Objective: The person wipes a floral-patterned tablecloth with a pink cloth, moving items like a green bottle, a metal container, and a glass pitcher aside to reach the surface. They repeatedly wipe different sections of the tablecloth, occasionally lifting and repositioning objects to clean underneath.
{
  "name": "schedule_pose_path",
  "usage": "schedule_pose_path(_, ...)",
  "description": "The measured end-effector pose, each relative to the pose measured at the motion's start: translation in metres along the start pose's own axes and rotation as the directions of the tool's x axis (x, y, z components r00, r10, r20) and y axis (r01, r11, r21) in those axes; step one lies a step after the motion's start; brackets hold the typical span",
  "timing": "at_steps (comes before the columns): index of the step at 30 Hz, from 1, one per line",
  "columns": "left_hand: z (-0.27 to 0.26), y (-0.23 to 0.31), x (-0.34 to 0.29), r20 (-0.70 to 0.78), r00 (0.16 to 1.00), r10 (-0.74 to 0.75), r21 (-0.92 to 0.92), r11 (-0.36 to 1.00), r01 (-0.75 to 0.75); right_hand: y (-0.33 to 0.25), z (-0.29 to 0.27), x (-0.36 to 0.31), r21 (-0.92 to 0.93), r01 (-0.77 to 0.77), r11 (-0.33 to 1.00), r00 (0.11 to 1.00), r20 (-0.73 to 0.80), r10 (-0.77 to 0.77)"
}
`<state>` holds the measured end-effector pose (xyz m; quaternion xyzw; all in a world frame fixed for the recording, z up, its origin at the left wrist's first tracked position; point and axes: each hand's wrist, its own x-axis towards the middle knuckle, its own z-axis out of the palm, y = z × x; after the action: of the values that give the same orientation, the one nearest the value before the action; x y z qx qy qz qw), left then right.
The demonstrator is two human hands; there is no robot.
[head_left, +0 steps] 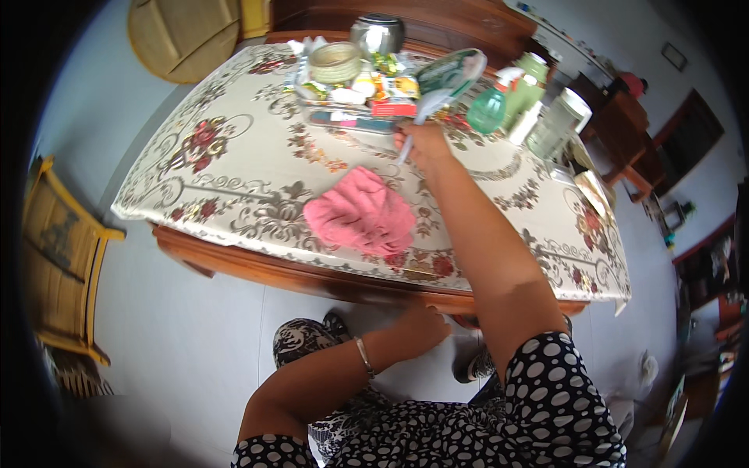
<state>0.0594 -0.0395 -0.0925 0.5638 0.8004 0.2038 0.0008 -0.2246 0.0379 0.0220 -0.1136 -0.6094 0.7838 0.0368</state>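
the handling looks only partway along: the right hand (426,146) has hold of the fan (459,72), its grip closed round the pale handle (405,150), so taking hold is done, while setting the fan down is not. the fan is over the far part of the tabletop (234,175), its green and white blade tilted up between the crowded clear container (320,117) and the green spray bottle (488,111); whether the blade touches anything behind it i cannot tell. the left hand (425,331) is low, near the front edge, fingers seemingly curled, and i cannot tell whether its grip is pressed together or has something in it. the pink cloth (359,212) lies bunched near the front of the tabletop, in neither hand, neither spread flat nor neatly folded. small packets and a round ribbed bowl (335,62) sit gathered at the container, and a green flask (530,84) and a clear jar (552,134) stand to the right, untouched by either hand.
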Motion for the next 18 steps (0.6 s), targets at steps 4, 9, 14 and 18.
schedule_pose_path(4, -0.005, -0.006, -0.003, 0.026, 0.999, -0.025, -0.011, 1.0, 0.025, 0.004, 0.004, -0.003, -0.002, 0.135, 0.991, 0.988, -0.072, -0.135)
schedule_pose_path(9, -0.018, -0.001, 0.008, 0.188, 0.976, -0.106, -0.036, 0.993, 0.115, 0.012, -0.033, 0.016, -0.221, 0.439, 0.871, 0.866, -0.156, -0.476)
schedule_pose_path(14, -0.021, -0.004, 0.001, 0.225, 0.966, -0.127, 0.078, 0.991, 0.112, -0.055, -0.077, -0.079, -0.089, 0.523, 0.848, 0.842, -0.103, -0.53)
schedule_pose_path(18, -0.02, 0.001, 0.004, 0.153, 0.987, -0.045, 0.118, 0.993, 0.027, -0.097, -0.19, -0.1, -0.205, 0.653, 0.729, 0.704, -0.192, -0.684)
